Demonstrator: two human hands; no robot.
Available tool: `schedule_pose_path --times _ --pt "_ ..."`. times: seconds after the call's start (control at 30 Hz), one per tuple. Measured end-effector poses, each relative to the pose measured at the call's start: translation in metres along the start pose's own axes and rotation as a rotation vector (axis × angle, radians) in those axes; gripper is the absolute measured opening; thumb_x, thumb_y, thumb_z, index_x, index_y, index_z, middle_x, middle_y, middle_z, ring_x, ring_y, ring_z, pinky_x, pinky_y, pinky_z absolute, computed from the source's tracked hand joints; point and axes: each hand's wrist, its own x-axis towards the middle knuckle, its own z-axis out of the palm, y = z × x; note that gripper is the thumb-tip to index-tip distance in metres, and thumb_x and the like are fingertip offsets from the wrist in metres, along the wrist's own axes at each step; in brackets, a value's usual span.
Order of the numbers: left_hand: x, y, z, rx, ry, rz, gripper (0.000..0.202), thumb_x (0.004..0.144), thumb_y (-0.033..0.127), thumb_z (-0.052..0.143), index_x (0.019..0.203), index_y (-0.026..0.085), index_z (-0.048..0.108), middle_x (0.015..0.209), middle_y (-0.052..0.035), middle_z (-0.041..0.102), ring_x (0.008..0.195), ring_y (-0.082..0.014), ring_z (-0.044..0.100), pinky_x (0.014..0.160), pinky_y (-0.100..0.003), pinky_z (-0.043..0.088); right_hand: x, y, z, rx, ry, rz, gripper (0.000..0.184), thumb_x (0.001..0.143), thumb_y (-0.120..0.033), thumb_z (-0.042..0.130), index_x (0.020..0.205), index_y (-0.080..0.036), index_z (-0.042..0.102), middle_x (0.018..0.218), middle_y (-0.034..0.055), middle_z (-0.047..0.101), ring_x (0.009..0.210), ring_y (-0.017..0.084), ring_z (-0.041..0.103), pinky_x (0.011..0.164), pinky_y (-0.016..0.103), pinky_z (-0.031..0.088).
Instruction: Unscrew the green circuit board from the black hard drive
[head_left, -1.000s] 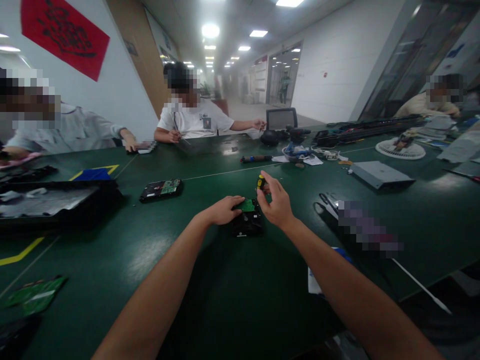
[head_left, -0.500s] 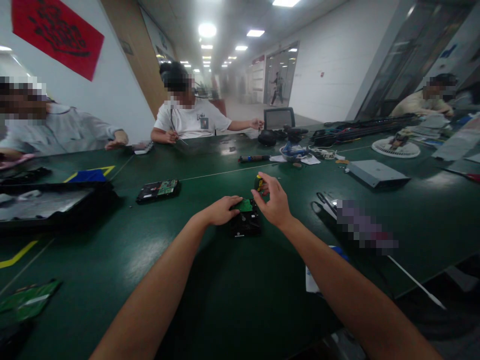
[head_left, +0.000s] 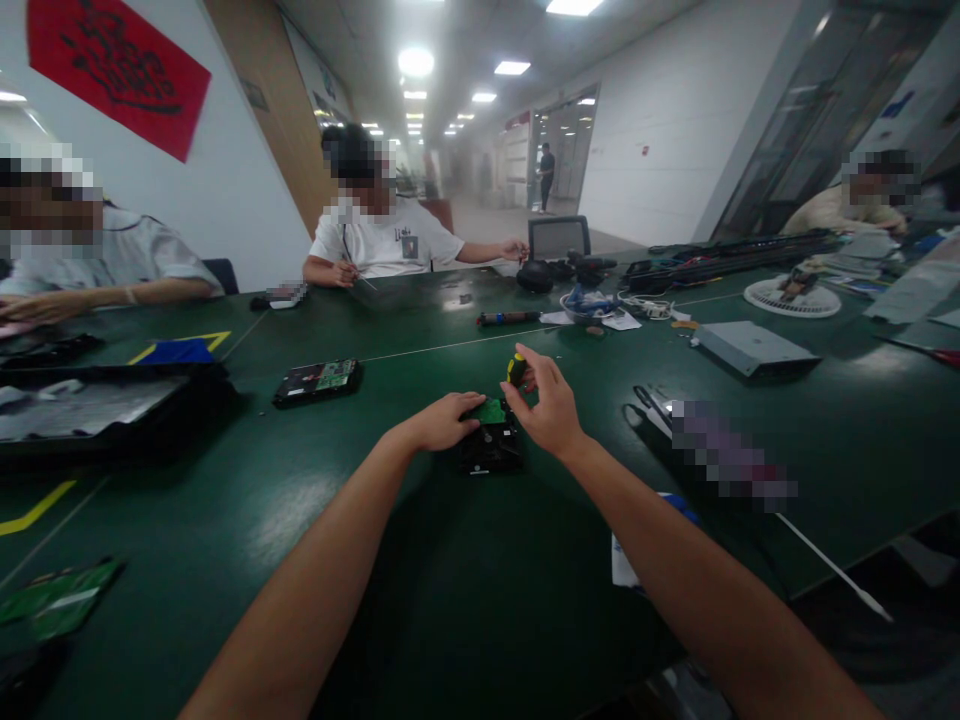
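In front of me on the green table (head_left: 300, 570) lies a black hard drive (head_left: 491, 455) with a green circuit board at its far end. My left hand (head_left: 444, 420) grips its left side, fingers over the board and thumb lower down. My right hand (head_left: 551, 400) is closed round the yellow and black handle of a screwdriver (head_left: 515, 368), held upright over the drive's far right corner. The screwdriver's tip is hard to make out behind the fingers. A second hard drive (head_left: 316, 382), its green board showing, lies farther off to the left.
On the left are a large black tray-like casing (head_left: 112, 410) and a green circuit board (head_left: 71, 595). To the right sit a grey metal box (head_left: 756, 348), a white round grille (head_left: 791, 297) and a white cable (head_left: 832, 568). Co-workers (head_left: 382, 240) sit across the table.
The screwdriver handle has turned slightly in my right hand, showing more yellow. My left hand and the hard drive stay put. The person at far left has drawn an arm back.
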Motion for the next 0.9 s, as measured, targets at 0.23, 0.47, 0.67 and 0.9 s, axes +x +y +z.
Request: schedule_pose_path --times 0.23,0.47,0.67,0.9 --pt "0.0004 -0.0025 0.0012 0.005 0.005 0.010 0.062 0.094 0.036 0.050 0.151 0.014 0.041 0.156 -0.0114 0.044 0.146 -0.0257 0.039 0.122 -0.039 0.027 0.0004 -0.0013 -0.0020 -0.009 -0.009 0.015 0.058 0.096 -0.030 0.056 0.150 -0.030 0.037 0.114 0.0091 0.060 0.090 0.022 0.063 0.081 0.042 0.060" --pt "0.0014 -0.0042 0.0033 0.000 0.012 0.003 0.060 0.094 0.035 0.050 0.150 0.015 0.043 0.156 -0.0107 0.044 0.145 -0.0256 0.040 0.122 -0.040 0.027 -0.0004 -0.0004 -0.0015 0.000 -0.028 -0.007 0.058 0.096 -0.027 0.054 0.151 -0.030 0.034 0.122 0.0099 0.059 0.098 0.023 0.063 0.090 0.044 0.058" --pt "0.0021 -0.0087 0.0062 0.003 0.005 0.009 0.061 0.094 0.036 0.050 0.151 0.015 0.042 0.156 -0.0110 0.044 0.146 -0.0249 0.039 0.122 -0.039 0.026 -0.0003 0.0007 -0.0020 -0.005 -0.010 0.021 0.055 0.095 -0.030 0.057 0.148 -0.030 0.040 0.114 0.0087 0.060 0.090 0.021 0.063 0.080 0.040 0.060" --pt "0.0007 -0.0029 0.0020 -0.003 0.000 -0.006 0.062 0.094 0.035 0.050 0.151 0.014 0.041 0.156 -0.0118 0.043 0.146 -0.0256 0.039 0.122 -0.040 0.027 -0.0004 -0.0008 -0.0010 -0.002 -0.001 -0.010 0.057 0.096 -0.026 0.054 0.150 -0.030 0.037 0.117 0.0089 0.061 0.093 0.022 0.064 0.088 0.043 0.059"
